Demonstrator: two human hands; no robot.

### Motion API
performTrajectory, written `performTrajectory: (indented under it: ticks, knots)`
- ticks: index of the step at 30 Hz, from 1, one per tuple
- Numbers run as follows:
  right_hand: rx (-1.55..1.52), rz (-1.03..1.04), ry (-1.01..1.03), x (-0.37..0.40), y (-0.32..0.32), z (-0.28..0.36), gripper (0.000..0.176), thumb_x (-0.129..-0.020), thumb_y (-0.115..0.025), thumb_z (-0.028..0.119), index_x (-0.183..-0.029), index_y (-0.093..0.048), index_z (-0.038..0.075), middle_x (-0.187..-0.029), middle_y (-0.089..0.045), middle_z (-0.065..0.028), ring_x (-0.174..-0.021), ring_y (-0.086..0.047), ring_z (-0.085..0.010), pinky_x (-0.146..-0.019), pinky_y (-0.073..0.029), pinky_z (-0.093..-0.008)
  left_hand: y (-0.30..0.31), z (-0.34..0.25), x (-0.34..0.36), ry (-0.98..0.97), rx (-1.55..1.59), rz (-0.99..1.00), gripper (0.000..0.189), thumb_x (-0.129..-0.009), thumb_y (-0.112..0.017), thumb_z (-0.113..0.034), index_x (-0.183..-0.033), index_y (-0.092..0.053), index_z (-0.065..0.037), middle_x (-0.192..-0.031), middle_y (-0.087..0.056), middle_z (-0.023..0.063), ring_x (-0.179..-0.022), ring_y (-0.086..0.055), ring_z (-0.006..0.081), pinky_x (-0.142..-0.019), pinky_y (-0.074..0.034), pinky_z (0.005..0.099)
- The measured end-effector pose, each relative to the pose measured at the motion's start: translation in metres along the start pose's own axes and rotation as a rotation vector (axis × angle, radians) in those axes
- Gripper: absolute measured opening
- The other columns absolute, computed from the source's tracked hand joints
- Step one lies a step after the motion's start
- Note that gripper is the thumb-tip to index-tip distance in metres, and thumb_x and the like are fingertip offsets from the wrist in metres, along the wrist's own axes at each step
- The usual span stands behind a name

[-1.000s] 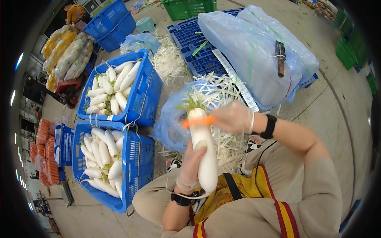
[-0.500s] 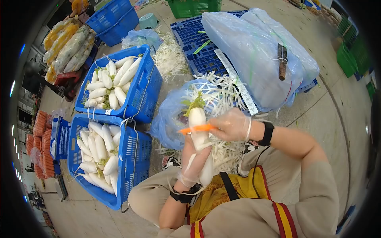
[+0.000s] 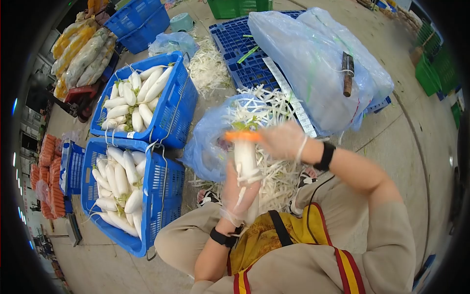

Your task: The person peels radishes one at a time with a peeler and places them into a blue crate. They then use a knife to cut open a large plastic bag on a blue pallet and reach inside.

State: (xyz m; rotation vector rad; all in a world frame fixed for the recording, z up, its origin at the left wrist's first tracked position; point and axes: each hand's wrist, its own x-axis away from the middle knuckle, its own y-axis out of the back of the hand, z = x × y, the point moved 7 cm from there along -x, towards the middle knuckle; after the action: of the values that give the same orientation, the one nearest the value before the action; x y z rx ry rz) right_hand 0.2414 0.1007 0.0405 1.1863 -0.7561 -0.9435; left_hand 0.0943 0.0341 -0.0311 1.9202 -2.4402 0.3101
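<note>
A white radish (image 3: 245,159) with green leaves at its far end stands in front of my lap. My left hand (image 3: 240,193), in a clear plastic glove, is wrapped round its lower part, and a strip of peel hangs over the fingers. In my gloved right hand (image 3: 284,139) is an orange peeler (image 3: 242,136), held across the radish near its leafy top and blurred by motion. Beneath and beyond lie white peel strips (image 3: 279,181) on the floor and over a blue plastic bag (image 3: 208,142).
Two blue crates (image 3: 164,196) full of radishes stand at my left. Ahead, a cleaver (image 3: 348,73) rests on large bagged goods (image 3: 313,63) atop a blue pallet (image 3: 227,39). Further back are stacked blue crates (image 3: 139,24) and a person (image 3: 98,7).
My right hand has moved the peeler away from me along the radish, from its middle towards the leafy end. My left hand keeps its hold.
</note>
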Motion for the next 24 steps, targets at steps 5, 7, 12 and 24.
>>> performTrajectory:
  ticks: [5, 7, 12, 24]
  knots:
    - [-0.141, -0.244, -0.218, -0.003, 0.023, -0.048, 0.024, -0.089, -0.048, 0.033, -0.089, -0.056, 0.01, -0.065, -0.061, -0.0142, -0.062, -0.06, -0.0353, -0.058, -0.047, -0.0444, -0.01, -0.008, 0.013, 0.237, -0.044, -0.045, 0.046, -0.087, -0.051, -0.024, -0.125, -0.038, -0.002, -0.103, -0.057, 0.0138, -0.086, -0.059, 0.0208, -0.076, -0.05, 0.0307]
    - [-0.179, -0.239, -0.247, -0.001, 0.027, -0.051, 0.027, -0.089, -0.047, 0.035, -0.091, -0.058, 0.011, -0.066, -0.062, -0.0141, -0.063, -0.061, -0.0345, -0.059, -0.047, -0.0443, -0.025, 0.002, 0.019, 0.472, 0.749, 0.06, 0.046, -0.09, -0.041, -0.034, -0.122, -0.043, -0.001, -0.1, -0.059, 0.0177, -0.086, -0.06, 0.0255, -0.076, -0.051, 0.0355]
    - [-0.234, -0.122, -0.306, 0.002, 0.015, -0.06, 0.03, -0.089, -0.047, 0.037, -0.095, -0.059, 0.011, -0.069, -0.063, -0.0155, -0.067, -0.062, -0.0344, -0.064, -0.048, -0.0445, -0.02, -0.019, 0.014, 0.415, 0.774, -0.018, 0.051, -0.09, -0.038, -0.035, -0.125, -0.043, 0.002, -0.1, -0.06, 0.0181, -0.09, -0.06, 0.0273, -0.082, -0.051, 0.04]
    - [-0.386, -0.372, -0.191, 0.006, 0.014, -0.064, 0.026, -0.089, -0.046, 0.032, -0.099, -0.058, 0.011, -0.076, -0.063, -0.0146, -0.071, -0.061, -0.0342, -0.067, -0.046, -0.0441, -0.008, -0.039, 0.013, 0.37, 0.834, -0.148, 0.059, -0.091, -0.039, -0.053, -0.12, -0.048, -0.003, -0.101, -0.058, 0.0157, -0.09, -0.057, 0.0278, -0.076, -0.053, 0.0401]
